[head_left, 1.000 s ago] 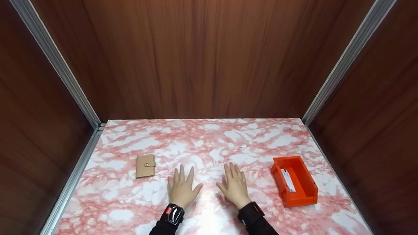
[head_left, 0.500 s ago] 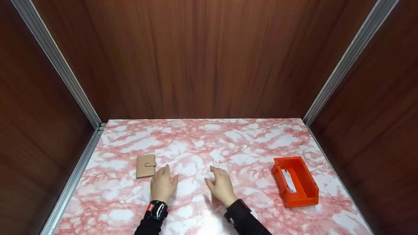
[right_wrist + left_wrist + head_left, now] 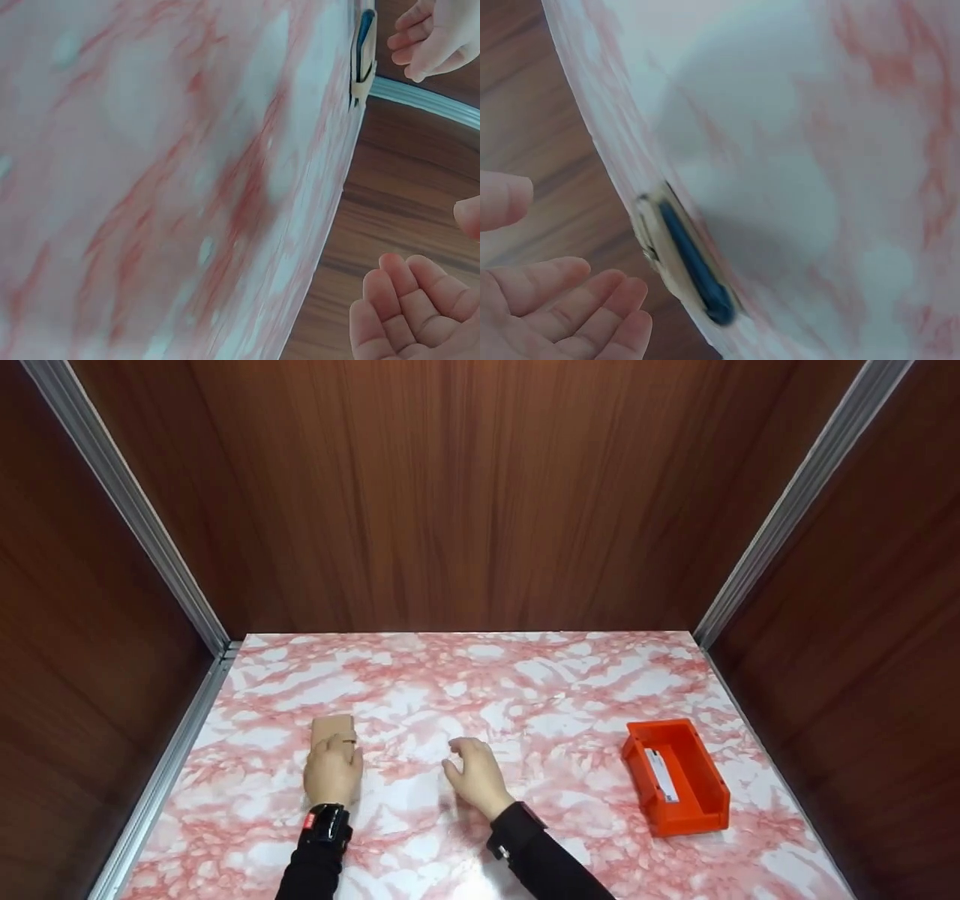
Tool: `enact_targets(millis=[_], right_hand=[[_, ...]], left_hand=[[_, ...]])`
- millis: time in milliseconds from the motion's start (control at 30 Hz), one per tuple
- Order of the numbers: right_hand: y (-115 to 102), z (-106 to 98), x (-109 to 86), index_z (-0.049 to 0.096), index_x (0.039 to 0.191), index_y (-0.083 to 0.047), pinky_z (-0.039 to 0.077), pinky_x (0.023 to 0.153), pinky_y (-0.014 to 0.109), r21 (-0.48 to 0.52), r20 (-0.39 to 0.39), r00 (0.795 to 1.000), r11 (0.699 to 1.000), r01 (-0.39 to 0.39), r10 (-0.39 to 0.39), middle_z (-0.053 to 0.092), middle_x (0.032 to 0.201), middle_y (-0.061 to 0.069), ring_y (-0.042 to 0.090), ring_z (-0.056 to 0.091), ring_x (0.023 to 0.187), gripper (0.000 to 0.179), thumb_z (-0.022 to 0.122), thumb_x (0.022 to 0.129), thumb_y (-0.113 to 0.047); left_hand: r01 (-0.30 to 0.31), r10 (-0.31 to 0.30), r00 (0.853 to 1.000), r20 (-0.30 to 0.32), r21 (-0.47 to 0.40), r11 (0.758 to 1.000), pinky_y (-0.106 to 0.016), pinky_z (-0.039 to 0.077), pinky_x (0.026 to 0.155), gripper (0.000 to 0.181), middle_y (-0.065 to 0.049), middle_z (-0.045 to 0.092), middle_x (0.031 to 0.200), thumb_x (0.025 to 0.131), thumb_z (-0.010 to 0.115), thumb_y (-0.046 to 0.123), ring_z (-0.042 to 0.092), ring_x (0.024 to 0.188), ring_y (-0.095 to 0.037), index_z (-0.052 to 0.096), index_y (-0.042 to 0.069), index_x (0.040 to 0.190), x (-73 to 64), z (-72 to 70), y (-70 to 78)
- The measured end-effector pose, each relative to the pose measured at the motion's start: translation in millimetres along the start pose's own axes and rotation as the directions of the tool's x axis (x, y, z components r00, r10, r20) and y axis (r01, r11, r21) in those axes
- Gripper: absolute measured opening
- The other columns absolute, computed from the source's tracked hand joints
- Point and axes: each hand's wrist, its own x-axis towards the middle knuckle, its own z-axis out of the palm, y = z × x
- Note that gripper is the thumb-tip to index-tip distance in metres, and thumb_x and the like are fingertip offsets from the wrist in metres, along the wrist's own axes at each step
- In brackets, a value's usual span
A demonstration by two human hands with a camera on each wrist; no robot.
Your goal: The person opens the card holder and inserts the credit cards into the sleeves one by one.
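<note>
A: Where to look first?
B: At the wallet (image 3: 331,727), flat on the table (image 3: 525,675) at lower left of the head view, partly covered by the left hand (image 3: 331,776).
A: Any grip yet?
B: None. Fingers (image 3: 609,300) loosely bent, thumb well apart, with a gap to the wallet in the left wrist view. Likewise loose and holding nothing: the right hand (image 3: 478,780), just below and right of centre.
A: How best to take hold?
B: Probably low, thumb along one long edge, fingertips along the other, then pinch evenly. Better kept off the strap (image 3: 348,736), for fear of popping it. With something blue (image 3: 694,259) showing inside, likely prone to gaping if squeezed lopsidedly.
A: And the orange bin (image 3: 694,822)?
B: Lower right, well apart from both hands.
</note>
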Motion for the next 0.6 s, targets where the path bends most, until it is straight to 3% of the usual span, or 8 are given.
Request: enact_targets(millis=[300,600], right_hand=[[-13.0,16.2,11.7,0.069,0.120,0.005,0.057,0.093,0.043,0.025,0.030,1.000,1.000,-0.004,0.003,0.075,0.108,0.018,0.034,0.070,0.101,0.027,0.072,0.099,-0.012],[-17.0,28.1,15.6,0.070,0.121,0.005,0.059,0.093,0.041,0.046,0.049,0.998,0.999,-0.029,0.027,0.076,0.107,0.018,0.034,0.071,0.102,0.028,0.072,0.099,-0.013]], left_hand=[[0.134,-0.134,0.990,0.047,0.016,0.991,-0.071,0.052,0.096,0.047,-0.043,0.063,0.126,0.101,0.066,0.021,0.063,0.116,-0.060,0.063,-0.017,0.128,17.2,-4.1,-17.1],[0.242,-0.247,0.964,0.100,0.059,0.968,-0.070,0.050,0.101,0.053,-0.042,0.061,0.126,0.104,0.063,0.027,0.058,0.122,-0.061,0.058,-0.018,0.132,27.9,-1.5,-21.2]])
